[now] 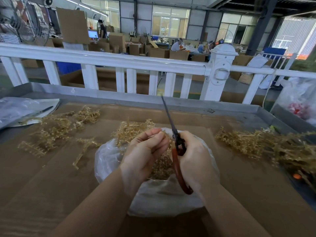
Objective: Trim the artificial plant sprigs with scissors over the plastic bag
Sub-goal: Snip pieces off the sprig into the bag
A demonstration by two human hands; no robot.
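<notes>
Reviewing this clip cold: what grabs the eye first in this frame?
Front and centre, the right hand grips red-handled scissors, blades pointing up and away, while the left hand pinches a golden sprig over a clear plastic bag of trimmings. More golden sprigs lie in piles left and right on the brown table, with a white fence behind.

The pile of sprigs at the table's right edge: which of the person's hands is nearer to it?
Right. The right hand, gripping the scissors over the plastic bag, lies on the side of the pile of sprigs; the left hand sits farther away, beyond the scissors.
</notes>
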